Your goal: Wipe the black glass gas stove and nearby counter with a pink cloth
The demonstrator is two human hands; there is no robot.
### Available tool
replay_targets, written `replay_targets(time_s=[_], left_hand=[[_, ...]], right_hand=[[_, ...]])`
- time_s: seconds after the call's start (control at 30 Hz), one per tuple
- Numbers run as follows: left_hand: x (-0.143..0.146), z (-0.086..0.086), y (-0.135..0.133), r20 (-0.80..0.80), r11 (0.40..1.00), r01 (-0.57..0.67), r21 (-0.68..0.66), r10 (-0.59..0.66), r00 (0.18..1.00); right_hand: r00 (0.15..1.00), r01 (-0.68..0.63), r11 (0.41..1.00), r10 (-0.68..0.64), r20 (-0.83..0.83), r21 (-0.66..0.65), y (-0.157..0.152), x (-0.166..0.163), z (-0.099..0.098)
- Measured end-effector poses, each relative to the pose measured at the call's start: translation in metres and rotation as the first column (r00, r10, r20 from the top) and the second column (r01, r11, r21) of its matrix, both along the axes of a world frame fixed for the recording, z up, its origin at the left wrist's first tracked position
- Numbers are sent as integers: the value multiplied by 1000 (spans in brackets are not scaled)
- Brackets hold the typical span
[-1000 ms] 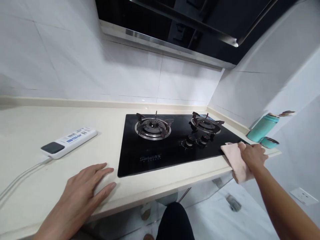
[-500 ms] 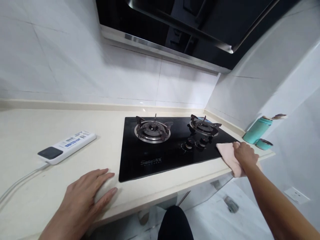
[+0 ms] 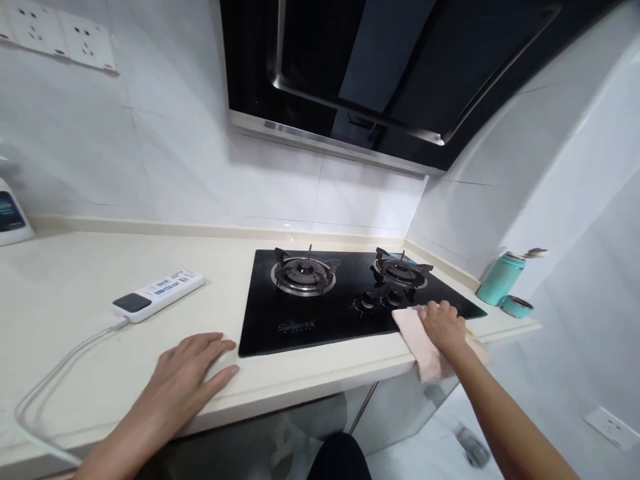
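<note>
My right hand presses a pale pink cloth onto the front right edge of the black glass gas stove. Part of the cloth drapes over the counter's front edge. My left hand rests on the cream countertop, fingers spread and holding nothing, just left of the stove's front corner. Two burners stand on the stove: a left burner and a right burner. Two black control knobs, one of them this knob, sit between the burners and the cloth.
A white power strip with a cable lies on the left. At the right end stand a teal canister and a small teal cup. A black range hood hangs overhead. A white bottle is at far left.
My right hand has slid the cloth leftward along the stove's front edge, toward the knobs. My left hand stays on the counter. The view has tilted up and shifted left.
</note>
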State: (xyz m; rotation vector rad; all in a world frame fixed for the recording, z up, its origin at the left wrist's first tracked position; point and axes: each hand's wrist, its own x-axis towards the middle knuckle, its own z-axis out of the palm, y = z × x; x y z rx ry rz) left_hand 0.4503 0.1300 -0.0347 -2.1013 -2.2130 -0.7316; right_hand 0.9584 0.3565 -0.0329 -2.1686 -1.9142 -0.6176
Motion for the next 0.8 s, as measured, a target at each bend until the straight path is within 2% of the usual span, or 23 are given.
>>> replay_targets(time_s=[0.1,0.17,0.23,0.3,0.4,0.53,0.7,0.8], left_hand=[[22,32,1,47,998,63,-18,-63,997],[38,56,6,39,996,90,16,-91,995],[52,77,18,26,994,101,33,-102,994],[59,89,37,40,995,101,16,-102,994],[60,86,71,56,995,90,-34,-88,995],[50,68,109,27,994,80,-81,-78,997],[39,57,129,-29,993,71,-98,-74,997],[37,50,132,-68,996,65,-67,-70,995]], right_hand=[[996,-92,996,93,14,-20,-8,-21,4],[989,-150,988,150,-6,-47,-12,-29,8],[983,-183,981,180,-45,-67,-14,-32,11],[979,-192,978,186,-82,-77,-14,-30,14],[973,-196,976,182,-139,-93,-11,-26,17],[964,-187,977,162,-210,-104,-3,-23,18],[940,-143,987,114,-322,-69,14,-17,17],[901,-28,999,16,-433,-20,25,-6,18]])
